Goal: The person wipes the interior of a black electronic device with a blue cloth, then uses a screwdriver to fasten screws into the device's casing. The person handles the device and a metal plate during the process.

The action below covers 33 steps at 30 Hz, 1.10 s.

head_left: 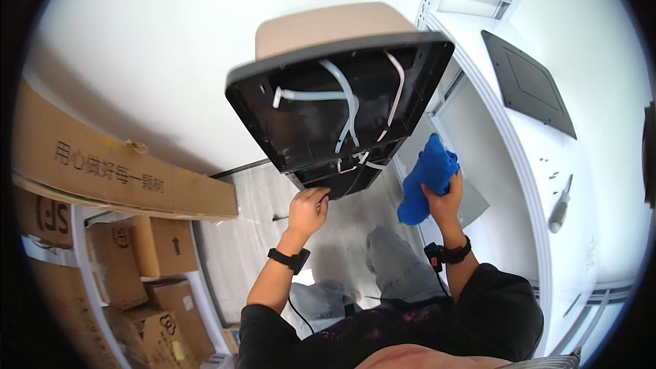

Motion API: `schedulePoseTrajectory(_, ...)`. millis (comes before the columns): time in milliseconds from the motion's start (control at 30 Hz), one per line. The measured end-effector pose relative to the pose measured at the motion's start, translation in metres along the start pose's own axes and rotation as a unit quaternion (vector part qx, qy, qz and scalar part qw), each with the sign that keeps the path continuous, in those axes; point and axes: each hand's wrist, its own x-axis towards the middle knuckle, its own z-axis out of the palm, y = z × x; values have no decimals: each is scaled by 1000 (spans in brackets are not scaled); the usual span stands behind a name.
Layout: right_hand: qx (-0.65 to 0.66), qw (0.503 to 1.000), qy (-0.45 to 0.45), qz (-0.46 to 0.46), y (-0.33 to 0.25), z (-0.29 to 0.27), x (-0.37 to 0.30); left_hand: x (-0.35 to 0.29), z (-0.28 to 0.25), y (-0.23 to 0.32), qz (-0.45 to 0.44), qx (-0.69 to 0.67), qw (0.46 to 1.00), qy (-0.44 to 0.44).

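One black housing (311, 126), one blue object (418, 188), one screwdriver (561, 213), one dark panel (527, 80), two wristbands (290, 260) (a pair, that is).

The cloth (418, 188) is blue, the housing (304, 126) black and beige.

From the middle of the view, a machine (372, 99) stands at twelve o'clock with tubes (318, 96) inside it, the left hand (309, 212) at its near edge toward seven and the right hand (445, 199) around a cloth (417, 190) toward three. On the shelf (540, 140) at the far right lie a panel (529, 82) at two o'clock, screws (554, 175) at three and a screwdriver (560, 213) just past three. At nine o'clock lies a carton (123, 157), and at eight, boxes (160, 253) sit in a rack (83, 253).
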Motion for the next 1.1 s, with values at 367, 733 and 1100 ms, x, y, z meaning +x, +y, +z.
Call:
schedulePoseTrajectory(367, -125, 977, -10, -174, -199, -58, 199, 137, -232, 164, 8, 156, 962, 225)
schedulePoseTrajectory(733, -309, 929, -120, -163, -219, 1, 212, 177, -261, 114, -97, -113, 988, 41)
schedulePoseTrajectory(1100, -245, 924, -222, -192, -338, 94, 144, 194, -275, 88, -80, -140, 983, -87)
